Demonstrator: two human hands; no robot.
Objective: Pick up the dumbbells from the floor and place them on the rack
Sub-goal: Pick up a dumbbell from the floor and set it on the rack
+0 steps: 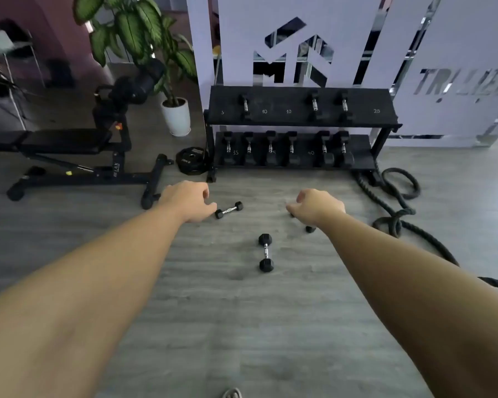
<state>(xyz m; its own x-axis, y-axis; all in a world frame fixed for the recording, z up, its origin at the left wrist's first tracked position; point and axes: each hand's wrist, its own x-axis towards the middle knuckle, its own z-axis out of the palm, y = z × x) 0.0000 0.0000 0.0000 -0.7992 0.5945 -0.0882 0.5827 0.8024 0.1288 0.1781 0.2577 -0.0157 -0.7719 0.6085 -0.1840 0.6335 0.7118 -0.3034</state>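
Note:
Three small black hex dumbbells lie on the grey floor. One dumbbell (229,210) rests just right of my left hand (189,203), whose curled fingers hold nothing. A second dumbbell (310,228) is mostly hidden under my right hand (318,206); only one end shows, and no grip is visible. The third dumbbell (266,252) lies nearer to me, between both arms. The black two-tier rack (299,113) stands against the wall ahead, with three dumbbells on top and several below.
A black weight bench (69,156) stands at left, a weight plate (191,160) leans by the rack's left leg, and a potted plant (176,116) sits behind it. A thick battle rope (397,202) coils on the floor at right.

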